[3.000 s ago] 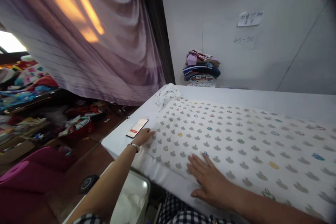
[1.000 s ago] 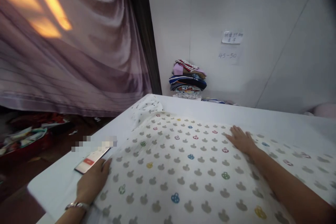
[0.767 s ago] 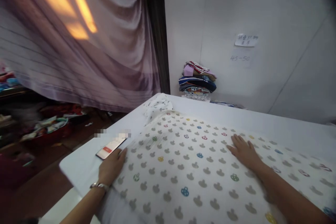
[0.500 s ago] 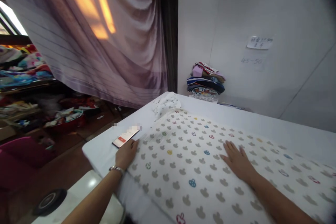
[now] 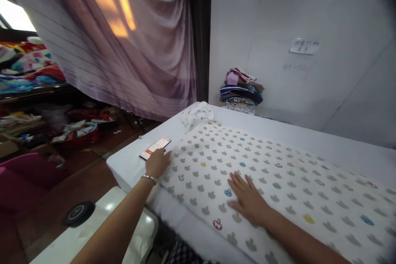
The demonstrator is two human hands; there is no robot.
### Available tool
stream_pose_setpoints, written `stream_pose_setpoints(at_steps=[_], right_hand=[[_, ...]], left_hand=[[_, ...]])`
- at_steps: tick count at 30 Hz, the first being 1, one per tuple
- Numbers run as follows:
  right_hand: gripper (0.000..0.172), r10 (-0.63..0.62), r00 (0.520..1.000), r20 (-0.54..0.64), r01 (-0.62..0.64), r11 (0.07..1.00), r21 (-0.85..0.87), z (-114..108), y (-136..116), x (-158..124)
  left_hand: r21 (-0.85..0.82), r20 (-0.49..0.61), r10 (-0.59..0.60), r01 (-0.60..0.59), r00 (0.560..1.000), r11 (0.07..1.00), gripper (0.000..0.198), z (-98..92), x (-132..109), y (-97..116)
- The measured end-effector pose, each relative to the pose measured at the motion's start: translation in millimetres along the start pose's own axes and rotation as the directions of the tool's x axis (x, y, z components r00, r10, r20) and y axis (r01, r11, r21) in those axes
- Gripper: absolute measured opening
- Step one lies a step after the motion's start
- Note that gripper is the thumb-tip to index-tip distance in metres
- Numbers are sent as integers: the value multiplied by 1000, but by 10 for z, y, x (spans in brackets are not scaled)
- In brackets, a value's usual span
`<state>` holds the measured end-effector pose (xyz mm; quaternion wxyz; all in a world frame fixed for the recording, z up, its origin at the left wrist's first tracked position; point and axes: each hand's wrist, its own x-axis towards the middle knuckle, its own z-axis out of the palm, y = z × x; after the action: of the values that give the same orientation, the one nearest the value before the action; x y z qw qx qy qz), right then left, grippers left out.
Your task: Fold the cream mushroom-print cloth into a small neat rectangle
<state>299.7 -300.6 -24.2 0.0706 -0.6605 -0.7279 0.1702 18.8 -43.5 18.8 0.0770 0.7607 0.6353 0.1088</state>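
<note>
A white cloth (image 5: 216,152) printed with grey mushroom-like shapes and some coloured ones is spread over the white-covered table. My right hand (image 5: 247,198) lies on it, palm down with fingers apart. At the cloth's left edge rests my left hand (image 5: 158,163), a bracelet on its wrist; its fingers are stretched out and nothing shows in them. Just beyond those fingertips lies a phone (image 5: 156,147) with its screen lit. Towards the far corner, a bunched part of white patterned fabric (image 5: 196,116) sits in folds.
A stack of folded fabrics (image 5: 241,88) stands beyond the table (image 5: 123,159), against the white wall. A purple curtain (image 5: 148,41) hangs behind. To the left are a pink chair (image 5: 27,181), a red tub (image 5: 77,134) of cloth, and a white surface with a black round object (image 5: 78,213).
My right hand has slid left and nearer across the cloth. My left hand has moved up closer to the phone, its fingers more extended. The printed cloth lies flatter.
</note>
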Motion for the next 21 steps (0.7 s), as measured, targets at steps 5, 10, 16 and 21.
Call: stream_pose_setpoints(at_steps=[5,10,16,21], right_hand=[[75,-88,995,-39,90,995,50,31,-270,-103],[75,-69,994,-80,77,992,101,-14,-400,-335],[73,357,927,-113,-356,934,27,-24,27,-1239],[67,713,666,-217,-734,678,-24,258,277,-2403]], left_hand=[[12,-127,554,-557,823,830,48,296,-288,454],[82,98,609,-616,787,783,58,579,-417,640],[185,187,596,-624,781,759,58,613,-321,590],[286,206,679,-707,705,647,47,651,-250,504]])
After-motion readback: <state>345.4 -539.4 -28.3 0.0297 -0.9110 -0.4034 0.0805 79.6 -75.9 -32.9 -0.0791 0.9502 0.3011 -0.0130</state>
